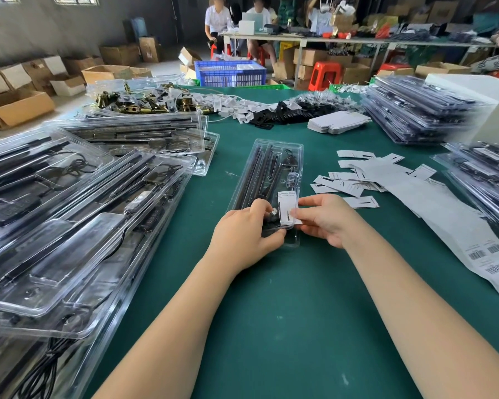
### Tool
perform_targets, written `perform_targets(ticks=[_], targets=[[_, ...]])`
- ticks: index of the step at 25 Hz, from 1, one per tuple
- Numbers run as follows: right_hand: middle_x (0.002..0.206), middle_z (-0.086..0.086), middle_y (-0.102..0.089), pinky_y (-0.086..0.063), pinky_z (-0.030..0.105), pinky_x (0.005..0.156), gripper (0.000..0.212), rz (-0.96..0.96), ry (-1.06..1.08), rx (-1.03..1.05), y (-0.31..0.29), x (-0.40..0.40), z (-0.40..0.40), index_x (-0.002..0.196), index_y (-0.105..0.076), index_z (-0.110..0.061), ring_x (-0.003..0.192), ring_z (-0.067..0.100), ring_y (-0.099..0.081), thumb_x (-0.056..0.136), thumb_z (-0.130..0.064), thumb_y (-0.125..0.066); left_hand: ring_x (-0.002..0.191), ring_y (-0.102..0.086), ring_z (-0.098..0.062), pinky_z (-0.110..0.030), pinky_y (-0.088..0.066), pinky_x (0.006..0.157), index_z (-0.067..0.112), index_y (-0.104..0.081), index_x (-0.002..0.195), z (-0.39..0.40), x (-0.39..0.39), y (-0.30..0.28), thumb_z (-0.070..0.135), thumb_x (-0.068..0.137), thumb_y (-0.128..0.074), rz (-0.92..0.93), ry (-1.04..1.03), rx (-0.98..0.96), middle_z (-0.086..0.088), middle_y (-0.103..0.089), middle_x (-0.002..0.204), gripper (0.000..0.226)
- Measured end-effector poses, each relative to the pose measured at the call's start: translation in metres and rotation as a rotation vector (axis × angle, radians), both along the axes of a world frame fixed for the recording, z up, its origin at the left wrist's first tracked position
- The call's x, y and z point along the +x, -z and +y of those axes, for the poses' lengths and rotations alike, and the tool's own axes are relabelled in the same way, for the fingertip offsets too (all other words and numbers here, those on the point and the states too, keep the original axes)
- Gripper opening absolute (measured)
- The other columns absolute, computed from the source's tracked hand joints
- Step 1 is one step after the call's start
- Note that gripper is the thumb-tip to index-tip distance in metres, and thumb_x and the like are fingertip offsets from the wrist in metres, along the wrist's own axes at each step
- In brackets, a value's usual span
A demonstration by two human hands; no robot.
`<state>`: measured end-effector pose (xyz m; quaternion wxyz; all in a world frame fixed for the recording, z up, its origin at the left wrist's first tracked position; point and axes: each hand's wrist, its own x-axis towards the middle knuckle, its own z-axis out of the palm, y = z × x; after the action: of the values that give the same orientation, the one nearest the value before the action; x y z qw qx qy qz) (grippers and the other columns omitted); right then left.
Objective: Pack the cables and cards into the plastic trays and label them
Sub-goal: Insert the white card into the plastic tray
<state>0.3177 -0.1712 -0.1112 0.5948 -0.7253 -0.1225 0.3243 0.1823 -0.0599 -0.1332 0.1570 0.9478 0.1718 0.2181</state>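
Note:
A clear plastic tray [271,174] lies lengthwise at the middle of the green table, holding black light bars and a coiled black cable. At its near end sits a white card [286,207] printed with text. My left hand [242,234] grips the tray's near left corner, thumb under the edge and fingers curled over the cable end with its USB plug. My right hand [326,218] pinches the card's right edge between thumb and fingers.
Filled clear trays [69,214] are piled at the left, and more stacks [415,113] stand at the right. Loose white cards [355,180] and a strip of barcode labels [484,251] lie right of the tray. Brass clips, white parts and black parts lie across the back.

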Motion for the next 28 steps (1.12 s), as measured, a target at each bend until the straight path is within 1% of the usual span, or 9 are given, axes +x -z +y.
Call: perform_targets(ticks=[2,6,10,14,18,20,23,25,28], targets=[[0.079,0.003,-0.071,-0.049,0.017,0.046,0.024,0.01,0.011,0.038,0.0,-0.003,0.002,0.104,-0.063,-0.011,0.054,0.006,-0.065,0.084,0.001,-0.07,0.1,-0.061,-0.022,-0.025,-0.031,0.073,0.021,-0.047,0.114,0.0,-0.001,0.0,0.051,0.084,-0.059,-0.006,-0.007,-0.01,0.009,-0.066,0.116,0.044],[0.079,0.006,-0.074,-0.054,0.02,0.052,0.026,0.143,-0.08,0.046,-0.007,0.003,-0.003,0.107,-0.068,-0.008,0.062,0.011,-0.07,0.087,0.008,-0.061,0.101,-0.061,-0.02,-0.023,-0.03,0.074,0.021,-0.048,0.113,0.0,-0.001,0.0,0.05,0.083,-0.061,-0.01,0.002,-0.022,0.01,-0.066,0.116,0.044],[0.067,0.004,-0.072,-0.056,0.021,0.052,0.027,0.234,0.016,0.107,-0.004,0.002,0.0,0.107,-0.065,-0.005,0.056,0.011,-0.069,0.086,0.012,-0.059,0.101,-0.061,-0.021,-0.023,-0.03,0.075,0.02,-0.047,0.114,0.001,-0.001,-0.001,0.05,0.082,-0.061,-0.006,0.005,-0.024,0.01,-0.067,0.116,0.045],[0.07,0.007,-0.072,-0.058,0.022,0.056,0.026,0.301,0.042,0.175,-0.005,0.002,0.002,0.11,-0.064,-0.002,0.058,0.013,-0.07,0.09,0.011,-0.053,0.102,-0.061,-0.022,-0.024,-0.03,0.075,0.02,-0.048,0.114,0.001,-0.002,-0.001,0.05,0.082,-0.061,0.0,0.004,-0.022,0.009,-0.067,0.117,0.046],[0.068,0.012,-0.071,-0.058,0.026,0.051,0.014,0.447,0.013,0.236,-0.011,0.0,-0.001,0.092,-0.063,-0.001,0.057,0.018,-0.07,0.096,-0.002,-0.05,0.1,-0.06,-0.023,-0.024,-0.03,0.074,0.021,-0.047,0.114,0.001,-0.001,0.0,0.05,0.081,-0.061,0.012,-0.001,-0.023,0.009,-0.067,0.116,0.046],[0.069,0.012,-0.071,-0.056,0.026,0.049,0.011,0.446,-0.008,0.245,-0.013,-0.002,0.0,0.09,-0.064,-0.001,0.056,0.018,-0.07,0.094,-0.008,-0.056,0.098,-0.061,-0.024,-0.024,-0.031,0.074,0.021,-0.047,0.113,0.001,-0.001,0.0,0.051,0.081,-0.06,0.013,-0.001,-0.018,0.009,-0.067,0.114,0.046],[0.078,0.015,-0.07,-0.057,0.025,0.051,0.01,0.434,-0.026,0.224,-0.012,-0.005,0.001,0.101,-0.063,0.0,0.058,0.019,-0.069,0.092,-0.004,-0.058,0.097,-0.061,-0.025,-0.025,-0.03,0.073,0.021,-0.047,0.113,0.001,-0.001,0.001,0.05,0.08,-0.061,0.015,-0.001,-0.017,0.008,-0.068,0.112,0.046],[0.073,0.013,-0.07,-0.056,0.024,0.049,0.01,0.407,0.001,0.213,-0.011,-0.006,0.002,0.099,-0.061,0.0,0.056,0.017,-0.068,0.09,0.004,-0.058,0.097,-0.061,-0.025,-0.025,-0.031,0.073,0.021,-0.047,0.113,0.001,-0.001,0.001,0.049,0.079,-0.062,0.013,0.0,-0.022,0.008,-0.068,0.112,0.047],[0.067,0.01,-0.071,-0.055,0.024,0.049,0.022,0.319,0.048,0.208,-0.009,-0.004,0.002,0.105,-0.058,-0.001,0.054,0.016,-0.068,0.086,0.01,-0.061,0.097,-0.061,-0.023,-0.024,-0.031,0.072,0.022,-0.047,0.111,0.002,-0.001,0.001,0.05,0.078,-0.064,0.012,0.003,-0.04,0.01,-0.067,0.113,0.047]])
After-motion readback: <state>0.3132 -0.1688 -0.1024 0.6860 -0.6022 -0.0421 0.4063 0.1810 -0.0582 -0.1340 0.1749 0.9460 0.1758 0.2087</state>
